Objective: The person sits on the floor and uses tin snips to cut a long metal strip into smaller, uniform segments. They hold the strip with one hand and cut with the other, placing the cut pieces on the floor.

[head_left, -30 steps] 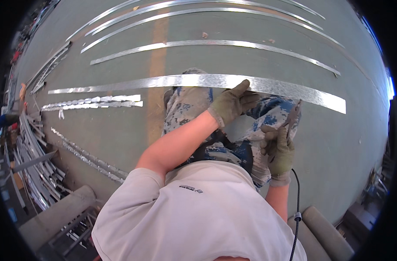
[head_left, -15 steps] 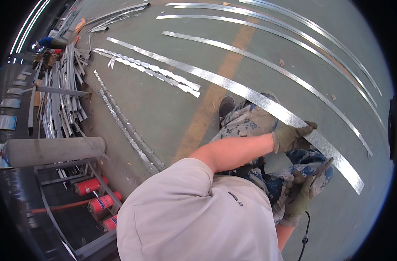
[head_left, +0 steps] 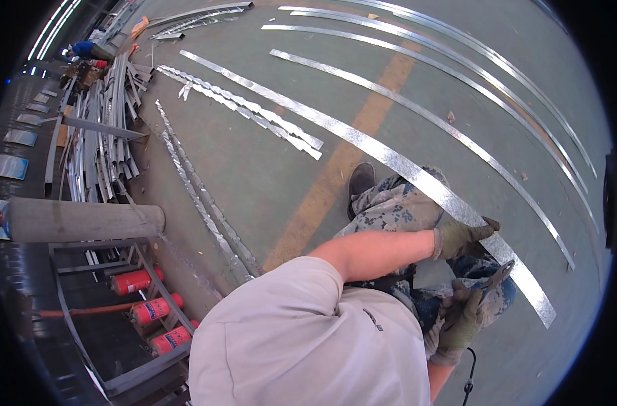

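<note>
A long, flat, shiny metal strip (head_left: 389, 157) runs from the upper left across my knees to the lower right. My left hand (head_left: 463, 238), in a dark green work glove, is closed around it not far from its near end, with the fingers over the far edge. My right hand (head_left: 463, 318), gloved too, grips a plier-like hand tool (head_left: 499, 272) with grey metal jaws; snips or pliers, I cannot tell. The tips of its jaws are at the strip's near edge, just beyond my left hand. Most of its handles are hidden in the glove.
More metal strips (head_left: 444, 132) lie on the green floor ahead and right. Crumpled strips (head_left: 247, 116) lie left of an orange floor line (head_left: 335, 169). A pile of metal profiles (head_left: 98, 135), a grey cylinder (head_left: 85, 221) and red extinguishers (head_left: 156, 309) in a frame stand left. A person (head_left: 92, 50) is far left.
The strip's near end has swung slightly downward and left in the picture. The tool's jaws have come closer to the strip's edge. The whole view has shifted a little; both grips stay the same.
</note>
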`<state>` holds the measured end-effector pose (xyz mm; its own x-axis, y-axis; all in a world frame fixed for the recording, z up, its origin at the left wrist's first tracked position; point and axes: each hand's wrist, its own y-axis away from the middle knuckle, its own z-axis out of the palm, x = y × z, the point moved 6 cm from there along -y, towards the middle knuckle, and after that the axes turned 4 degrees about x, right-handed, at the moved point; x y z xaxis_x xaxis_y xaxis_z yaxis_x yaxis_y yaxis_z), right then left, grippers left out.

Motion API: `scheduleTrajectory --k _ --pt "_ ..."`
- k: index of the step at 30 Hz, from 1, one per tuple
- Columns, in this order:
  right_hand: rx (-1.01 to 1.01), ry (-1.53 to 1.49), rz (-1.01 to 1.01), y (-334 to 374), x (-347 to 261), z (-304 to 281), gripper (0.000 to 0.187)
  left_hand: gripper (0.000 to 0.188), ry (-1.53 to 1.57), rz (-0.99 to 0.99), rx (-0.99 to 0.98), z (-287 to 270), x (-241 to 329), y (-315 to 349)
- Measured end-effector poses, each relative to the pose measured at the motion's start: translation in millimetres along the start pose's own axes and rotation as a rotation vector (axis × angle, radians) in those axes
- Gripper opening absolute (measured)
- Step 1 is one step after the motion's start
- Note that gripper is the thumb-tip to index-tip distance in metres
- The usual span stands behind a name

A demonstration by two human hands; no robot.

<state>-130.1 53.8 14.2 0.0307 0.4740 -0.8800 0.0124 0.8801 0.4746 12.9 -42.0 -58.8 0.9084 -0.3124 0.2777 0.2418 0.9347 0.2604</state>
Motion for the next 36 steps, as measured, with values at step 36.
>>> scheduleTrajectory --k 36 --pt "-0.009 0.043 0.007 1.5 -1.8 9.4 0.039 0.032 -0.041 -0.006 0.027 -9.7 -8.0 -9.3"
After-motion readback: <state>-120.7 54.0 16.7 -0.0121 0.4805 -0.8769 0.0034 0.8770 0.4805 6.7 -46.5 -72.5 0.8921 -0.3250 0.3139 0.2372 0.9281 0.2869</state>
